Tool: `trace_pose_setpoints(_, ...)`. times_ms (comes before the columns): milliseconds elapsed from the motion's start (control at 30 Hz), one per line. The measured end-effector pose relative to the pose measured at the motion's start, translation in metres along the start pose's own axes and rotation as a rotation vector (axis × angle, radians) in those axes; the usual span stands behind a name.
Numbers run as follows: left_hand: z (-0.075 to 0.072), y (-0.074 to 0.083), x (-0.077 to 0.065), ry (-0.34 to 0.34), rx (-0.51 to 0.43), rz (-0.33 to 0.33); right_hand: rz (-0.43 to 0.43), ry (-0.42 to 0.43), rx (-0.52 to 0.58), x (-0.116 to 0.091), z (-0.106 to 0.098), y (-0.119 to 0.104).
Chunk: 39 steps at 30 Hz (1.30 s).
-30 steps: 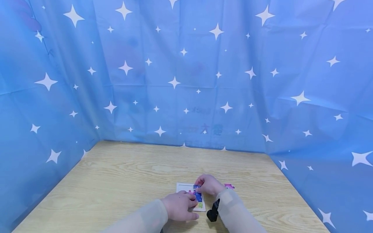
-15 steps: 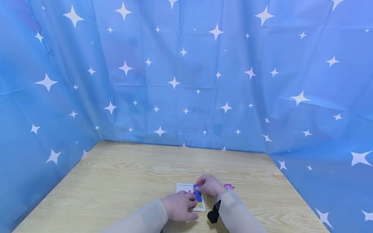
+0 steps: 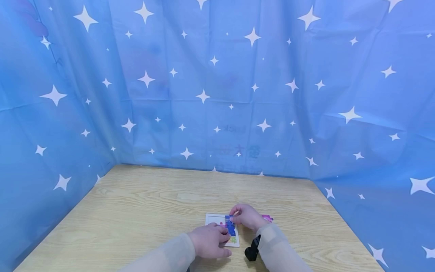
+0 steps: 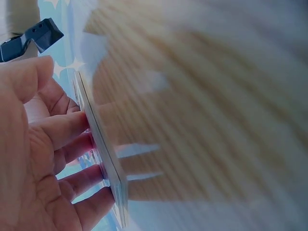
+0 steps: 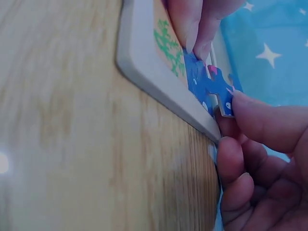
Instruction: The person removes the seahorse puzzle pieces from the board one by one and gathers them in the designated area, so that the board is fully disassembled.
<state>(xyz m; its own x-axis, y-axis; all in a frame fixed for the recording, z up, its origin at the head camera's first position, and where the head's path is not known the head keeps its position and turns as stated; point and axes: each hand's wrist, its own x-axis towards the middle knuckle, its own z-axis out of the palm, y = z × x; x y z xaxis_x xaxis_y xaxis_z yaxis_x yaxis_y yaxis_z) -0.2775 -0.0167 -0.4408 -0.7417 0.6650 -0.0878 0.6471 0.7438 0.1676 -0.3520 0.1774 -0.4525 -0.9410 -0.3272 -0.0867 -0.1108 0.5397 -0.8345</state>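
Observation:
A jigsaw puzzle board with a white border lies on the table in the head view. Blue pieces fill part of its right side, above a yellow-green patch. My left hand lies over the lower left of the board, its fingertips pressing on the pieces. In the left wrist view the left fingers touch down near the board's edge. My right hand is at the upper right corner. It pinches a blue puzzle piece between thumb and finger, tilted up at the edge of the laid blue pieces.
A loose pink puzzle piece lies on the wooden table, just right of the right hand and partly behind it. A black wrist camera sticks out from the right sleeve. Blue curtains with white stars enclose the table.
My right hand and its wrist camera have shifted slightly to the right, and the blue piece's angle has changed a little. The left hand stays in place.

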Motion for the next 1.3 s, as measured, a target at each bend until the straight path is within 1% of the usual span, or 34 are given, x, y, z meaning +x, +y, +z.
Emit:
trace_pose_setpoints(267,-0.001,0.001,-0.001,-0.004,-0.015,-0.011,-0.002,0.013,0.037,-0.001,-0.004,0.004)
trace_pose_setpoints(433,-0.002,0.001,-0.001,-0.010,-0.029,-0.028,0.012,0.025,0.074,0.000,-0.012,0.005)
trace_pose_setpoints(633,-0.002,0.002,-0.002,-0.012,-0.028,-0.028,0.036,0.052,0.135,-0.002,-0.025,0.007)
trace_pose_setpoints(700,-0.002,0.003,-0.003,-0.013,-0.025,-0.030,0.036,0.061,0.139,-0.004,-0.032,0.009)
trace_pose_setpoints(800,-0.003,0.003,-0.003,-0.016,-0.029,-0.037,0.059,0.078,0.126,-0.006,-0.044,0.012)
trace_pose_setpoints(933,-0.003,0.004,-0.003,-0.022,-0.036,-0.045,0.090,0.090,0.123,-0.010,-0.064,0.021)
trace_pose_setpoints(1100,-0.003,0.004,-0.004,-0.025,-0.047,-0.047,0.099,0.097,0.128,-0.020,-0.088,0.033)
trace_pose_setpoints(1300,-0.003,0.004,-0.004,-0.022,-0.041,-0.045,0.131,0.133,0.092,-0.028,-0.108,0.047)
